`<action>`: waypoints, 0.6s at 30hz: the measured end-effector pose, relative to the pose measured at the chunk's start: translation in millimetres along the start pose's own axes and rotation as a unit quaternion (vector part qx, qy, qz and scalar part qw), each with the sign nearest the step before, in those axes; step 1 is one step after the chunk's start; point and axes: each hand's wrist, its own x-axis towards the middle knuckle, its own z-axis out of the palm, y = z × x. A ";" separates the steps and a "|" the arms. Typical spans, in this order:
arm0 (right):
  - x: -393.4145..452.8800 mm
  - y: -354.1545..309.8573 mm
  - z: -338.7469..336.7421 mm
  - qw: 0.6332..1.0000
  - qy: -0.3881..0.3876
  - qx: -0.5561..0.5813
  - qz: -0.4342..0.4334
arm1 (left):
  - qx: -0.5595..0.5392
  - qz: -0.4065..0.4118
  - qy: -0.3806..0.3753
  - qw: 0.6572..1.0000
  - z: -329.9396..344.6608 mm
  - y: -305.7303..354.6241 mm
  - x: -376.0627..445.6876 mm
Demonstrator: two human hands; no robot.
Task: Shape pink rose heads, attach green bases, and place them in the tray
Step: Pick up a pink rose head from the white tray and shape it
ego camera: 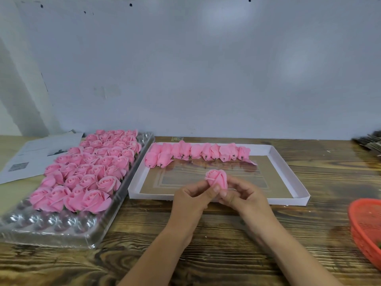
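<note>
Both hands hold one pink rose head point(216, 178) above the near edge of the white tray point(286, 168). My left hand point(190, 200) pinches its left side with thumb and fingers. My right hand point(244, 196) grips its base from the right, fingers curled under it. Along the tray's far edge lies a row of several finished pink rose heads point(198, 152), their small green bases pointing toward me. No green base shows on the held rose.
A clear plastic blister pack point(51, 226) at the left holds several open pink roses point(88, 172). Printed paper point(31, 155) lies behind it. A red mesh basket point(365, 226) sits at the right edge. Dark stems point(369, 141) lie far right on the wooden table.
</note>
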 end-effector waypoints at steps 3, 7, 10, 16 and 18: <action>-2.2 0.0 -0.1 0.997 -0.015 0.060 0.035 | 0.012 -0.026 -0.033 0.999 0.6 -0.9 -0.9; -6.0 -4.5 -1.4 0.984 -0.063 0.127 0.105 | -0.020 -0.055 -0.084 0.995 -0.4 1.6 -1.3; -8.1 -7.7 0.9 0.966 -0.113 0.167 0.162 | -0.025 -0.071 -0.114 0.991 -1.8 2.8 -1.2; -11.8 -8.8 8.1 0.924 -0.167 0.234 0.253 | -0.036 -0.081 -0.169 0.982 -5.4 5.7 -3.3; -12.0 -8.4 9.3 0.920 -0.161 0.245 0.262 | -0.048 -0.082 -0.164 0.982 -4.6 3.7 -3.7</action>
